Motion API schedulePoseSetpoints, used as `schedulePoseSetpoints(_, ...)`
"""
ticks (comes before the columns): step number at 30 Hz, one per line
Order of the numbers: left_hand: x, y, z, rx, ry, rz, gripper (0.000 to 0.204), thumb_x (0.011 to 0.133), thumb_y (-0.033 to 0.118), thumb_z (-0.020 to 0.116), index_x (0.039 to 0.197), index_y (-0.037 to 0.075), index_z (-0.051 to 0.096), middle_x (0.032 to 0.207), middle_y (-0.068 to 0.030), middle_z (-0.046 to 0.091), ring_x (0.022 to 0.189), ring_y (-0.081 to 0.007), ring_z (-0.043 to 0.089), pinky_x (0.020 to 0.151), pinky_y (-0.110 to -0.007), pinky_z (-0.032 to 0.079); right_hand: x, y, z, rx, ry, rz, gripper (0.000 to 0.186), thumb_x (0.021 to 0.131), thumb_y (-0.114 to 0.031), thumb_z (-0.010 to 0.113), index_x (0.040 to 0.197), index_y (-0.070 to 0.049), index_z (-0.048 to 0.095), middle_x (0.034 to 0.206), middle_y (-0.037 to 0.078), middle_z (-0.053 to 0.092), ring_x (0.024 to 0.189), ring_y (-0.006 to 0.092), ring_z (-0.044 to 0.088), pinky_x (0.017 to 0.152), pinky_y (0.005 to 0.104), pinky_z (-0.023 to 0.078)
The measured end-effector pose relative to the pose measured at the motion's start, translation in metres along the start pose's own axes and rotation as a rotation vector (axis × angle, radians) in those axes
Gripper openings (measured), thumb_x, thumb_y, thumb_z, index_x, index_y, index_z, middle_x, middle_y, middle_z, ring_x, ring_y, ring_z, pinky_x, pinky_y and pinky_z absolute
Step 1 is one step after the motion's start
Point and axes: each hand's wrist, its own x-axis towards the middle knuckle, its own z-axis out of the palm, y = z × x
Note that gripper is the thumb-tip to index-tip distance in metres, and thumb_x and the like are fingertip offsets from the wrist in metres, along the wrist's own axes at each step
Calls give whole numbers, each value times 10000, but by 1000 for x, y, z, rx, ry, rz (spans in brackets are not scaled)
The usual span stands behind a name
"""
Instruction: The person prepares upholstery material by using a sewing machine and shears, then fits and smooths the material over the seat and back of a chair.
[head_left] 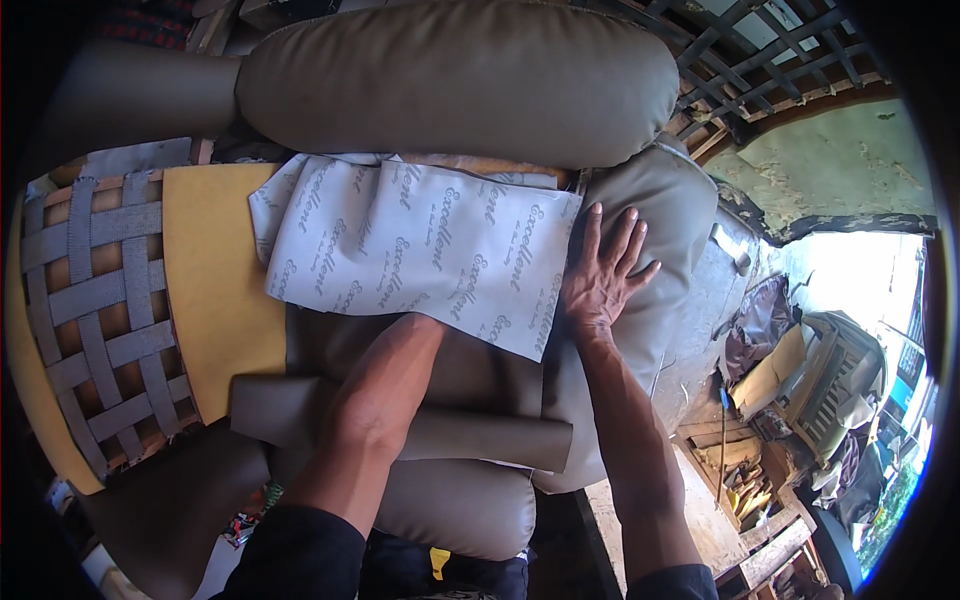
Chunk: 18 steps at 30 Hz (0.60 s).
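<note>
My right hand point(603, 270) lies flat with its fingers spread on the brown padded armrest point(650, 215) of a sofa. It rests just beside the edge of a piece of upholstery leatherette point(430, 250), folded so that its white printed backing faces up. My left forearm point(385, 400) reaches under this flap, which hides the left hand and its fingers. Brown leatherette point(330, 340) shows below the flap. Nearer to me, a loose-looking brown strip point(490, 437) runs across beneath my left forearm.
A plump brown cushion point(460, 85) spans the far side. To the left are yellow foam point(215, 290) and woven grey webbing point(105, 300) on a wooden frame. Another brown padded part point(455, 510) sits close to my body. Wood scraps point(750, 480) lie on the right.
</note>
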Motion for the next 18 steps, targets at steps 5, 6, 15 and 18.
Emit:
schedulePoseSetpoints(5, 2, 0, -2, 0, 5, 1, 497, 1052, 383, 491, 1416, 50, 545, 1356, -149, 604, 1255, -311, 577, 1074, -458, 459, 0, 0, 0, -5, -7, 6, 732, 988, -296, 533, 1649, -322, 219, 1731, 170, 68, 1599, 374, 55, 1168, 761, 25)
schedulePoseSetpoints(6, 2, 0, -2, -3, 4, 0, 496, 1052, 382, 491, 1416, 50, 546, 1356, -150, 604, 1254, -311, 577, 1074, -457, 460, 0, 1, 4, -1, 9, 6, 735, 986, -295, 534, 1649, -322, 218, 1731, 170, 67, 1599, 374, 54, 1168, 761, 24)
schedulePoseSetpoints(15, 1, 0, -4, -7, 3, -1, 492, 1050, 378, 497, 1413, 50, 549, 1352, -151, 607, 1250, -312, 580, 1070, -455, 463, 1, 3, 5, -69, 29, -20, 869, 904, -450, 658, 1645, -318, 223, 1719, 182, 71, 1593, 379, 59, 1148, 796, 53)
schedulePoseSetpoints(18, 0, 0, -4, -5, -1, -2, 491, 1049, 377, 499, 1412, 50, 550, 1351, -151, 608, 1249, -312, 582, 1068, -454, 464, 0, 2, 3, 6, -1, 6, 749, 978, -299, 544, 1650, -325, 216, 1733, 162, 64, 1602, 364, 47, 1170, 757, 23)
